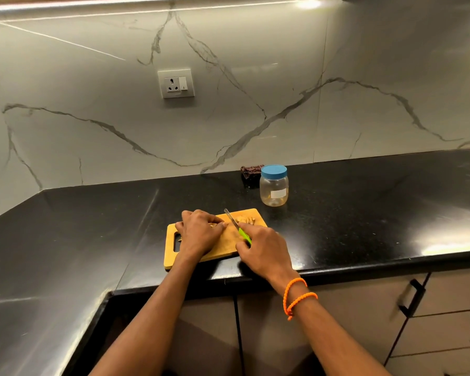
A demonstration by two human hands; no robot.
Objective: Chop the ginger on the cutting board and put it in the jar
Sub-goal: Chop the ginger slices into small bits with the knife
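Observation:
A wooden cutting board [228, 240] lies on the black counter near its front edge. My left hand [198, 232] is curled over a piece of ginger [213, 225] on the board, most of it hidden under my fingers. Cut ginger pieces [246, 220] lie at the board's far right corner. My right hand [263, 248] grips a knife with a green handle [244, 234]; its blade [231, 217] points away, between the held ginger and the cut pieces. A clear plastic jar [274, 188] with a blue lid on stands behind the board to the right.
A dark crumpled cloth [251, 172] lies behind the jar by the marble wall. A wall socket [176, 83] is above. The counter [364, 207] runs right and wraps round to the left. Drawers with black handles [413, 298] sit below at the right.

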